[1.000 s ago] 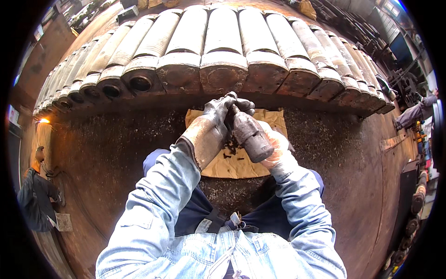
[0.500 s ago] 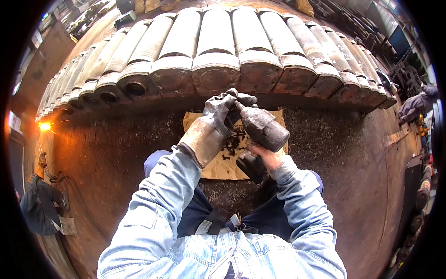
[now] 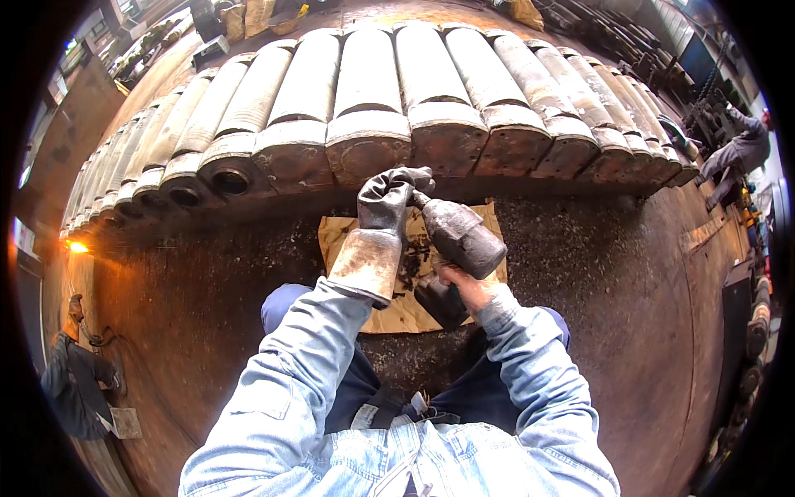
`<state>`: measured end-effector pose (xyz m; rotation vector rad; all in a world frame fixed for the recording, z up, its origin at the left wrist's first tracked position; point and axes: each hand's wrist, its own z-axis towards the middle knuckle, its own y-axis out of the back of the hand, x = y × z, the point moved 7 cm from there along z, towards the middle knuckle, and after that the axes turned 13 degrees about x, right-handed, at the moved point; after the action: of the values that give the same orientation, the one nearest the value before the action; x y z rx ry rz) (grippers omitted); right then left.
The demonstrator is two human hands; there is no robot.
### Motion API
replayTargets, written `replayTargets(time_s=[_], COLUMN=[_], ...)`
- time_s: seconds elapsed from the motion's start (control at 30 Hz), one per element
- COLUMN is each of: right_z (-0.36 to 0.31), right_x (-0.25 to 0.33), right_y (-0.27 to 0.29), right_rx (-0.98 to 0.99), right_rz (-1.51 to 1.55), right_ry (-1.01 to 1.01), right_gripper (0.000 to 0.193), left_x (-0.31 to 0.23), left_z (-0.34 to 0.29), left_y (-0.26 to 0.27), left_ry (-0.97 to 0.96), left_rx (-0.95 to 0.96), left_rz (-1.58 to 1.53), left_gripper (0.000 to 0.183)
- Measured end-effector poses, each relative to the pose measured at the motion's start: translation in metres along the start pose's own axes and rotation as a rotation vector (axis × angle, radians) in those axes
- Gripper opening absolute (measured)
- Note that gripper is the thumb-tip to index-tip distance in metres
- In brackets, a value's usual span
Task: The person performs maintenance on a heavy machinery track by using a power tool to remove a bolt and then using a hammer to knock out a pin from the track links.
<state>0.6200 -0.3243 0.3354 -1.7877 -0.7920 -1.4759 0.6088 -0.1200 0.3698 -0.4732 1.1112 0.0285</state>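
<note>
Since half a second ago our view has dipped a little, so the row of cylinders (image 3: 364, 108) sits lower in the frame, and the dark tool (image 3: 458, 234) has swung down from the upper centre to point more toward the right of centre.

At the far left edge a person (image 3: 79, 373) in dark clothes stands by a bright orange glow (image 3: 79, 247), small and bent by the lens. Moving in, the big grey cylinders lie side by side across the top, their round ends facing us; some ends at upper left are hollow. Just below centre lies a sheet of brown cardboard (image 3: 339, 240) on the rusty floor (image 3: 190, 315), dusted with dark grit.

Our left hand (image 3: 385, 199), in a worn grey glove with a pale cuff, is closed over the narrow upper end of the tool. That tool is a stubby, dark, grimy metal body, thick at its lower right end, held tilted above the cardboard at mid-frame. Our right hand (image 3: 464, 286) is bare and curls under the thick end; a dark glove (image 3: 439, 300) hangs below it. We cannot tell what lies beneath the tool. At the far right edge another person (image 3: 741, 149) bends over.
</note>
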Motion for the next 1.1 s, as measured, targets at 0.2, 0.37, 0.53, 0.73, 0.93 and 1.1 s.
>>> replayTargets(time_s=[0.2,0.37,0.53,0.73,0.93,1.1], right_z=[0.014,0.049,0.079,0.117,0.11,0.13], right_x=[0.011,-0.017,-0.02,-0.06,-0.043,-0.078], right_y=[0.006,0.038,0.022,0.037,0.011,0.016], right_rx=[-0.108,-0.16,-0.202,-0.207,-0.279,-0.148], right_rz=[0.087,0.03,0.113,0.006,0.136,-0.065], right_ry=[0.045,0.029,0.042,0.078,-0.031,-0.13], right_gripper=[0.015,0.015,0.016,0.017,0.016,0.026], left_x=[0.034,0.03,0.014,-0.016,-0.038,-0.043], left_z=[-0.005,-0.021,-0.031,-0.025,-0.02,-0.017], left_y=[0.023,0.012,0.022,0.009,0.028,0.023], left_ry=[0.333,0.33,0.455,0.216,0.167,0.159], left_rx=[-0.048,0.046,0.124,0.19,0.102,0.12], left_rz=[0.179,1.19,1.428,1.461,1.258,1.219], left_gripper=[0.015,0.02,0.035,0.033,0.027,0.026])
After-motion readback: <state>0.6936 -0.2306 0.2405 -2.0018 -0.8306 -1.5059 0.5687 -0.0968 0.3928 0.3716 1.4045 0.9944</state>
